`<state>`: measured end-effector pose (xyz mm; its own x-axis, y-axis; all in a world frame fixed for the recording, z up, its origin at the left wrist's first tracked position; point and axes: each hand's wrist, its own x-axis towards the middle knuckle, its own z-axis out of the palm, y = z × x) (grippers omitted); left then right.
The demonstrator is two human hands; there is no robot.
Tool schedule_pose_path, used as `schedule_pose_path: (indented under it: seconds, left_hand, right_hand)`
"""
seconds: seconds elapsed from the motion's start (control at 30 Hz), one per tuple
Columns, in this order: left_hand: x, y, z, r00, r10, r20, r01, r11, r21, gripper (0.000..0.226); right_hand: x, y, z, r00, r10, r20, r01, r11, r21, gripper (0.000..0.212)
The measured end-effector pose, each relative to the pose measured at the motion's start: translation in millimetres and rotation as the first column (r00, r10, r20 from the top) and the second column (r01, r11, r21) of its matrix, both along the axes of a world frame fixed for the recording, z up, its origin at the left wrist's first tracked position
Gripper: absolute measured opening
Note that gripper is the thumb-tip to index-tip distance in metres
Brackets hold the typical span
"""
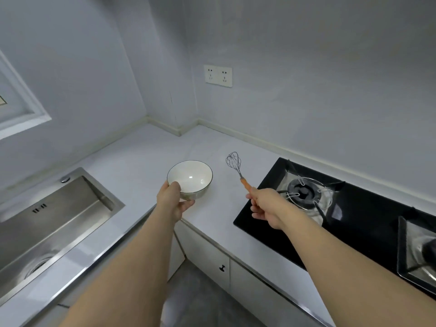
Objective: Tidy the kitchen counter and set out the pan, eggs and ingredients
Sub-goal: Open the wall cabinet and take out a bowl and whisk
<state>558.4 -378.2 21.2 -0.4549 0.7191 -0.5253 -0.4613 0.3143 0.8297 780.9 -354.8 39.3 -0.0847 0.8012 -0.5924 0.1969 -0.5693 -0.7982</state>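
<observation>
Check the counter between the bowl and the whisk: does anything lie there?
No. In the head view the stretch of counter between the bowl and the whisk is bare.

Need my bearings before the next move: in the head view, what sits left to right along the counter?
Sink → left hand gripping bowl → whisk held by right hand → stove.
</observation>
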Motion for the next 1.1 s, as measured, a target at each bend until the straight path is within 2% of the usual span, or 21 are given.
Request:
schedule_pose_path:
  seconds: [0.33, 0.83, 1.1]
  left_hand:
    - [-95.4, 90.5, -31.6, 0.999, 0.035, 0.027, -0.033, 0.998, -0.062, 0.047]
    - [-289.7, 263.5, -73.2, 0.996, -0.036, 0.075, 0.043, 0.995, -0.094, 0.056]
    - [-365.5, 327.1, -96.0, 0.994, -0.032, 0.103, 0.042, 0.994, -0.099, 0.056]
  right_hand:
    - [-70.6, 92.1, -13.8, 1.000, 0.015, -0.015, -0.016, 0.998, -0.068, 0.027]
    - [-275.5, 249.4, -28.9, 0.991, 0.131, 0.020, -0.126, 0.979, -0.159, 0.016]
    - [-345.2, 293.1, -42.0, 0.982, 0.185, -0.024, -0.186, 0.964, -0.191, 0.017]
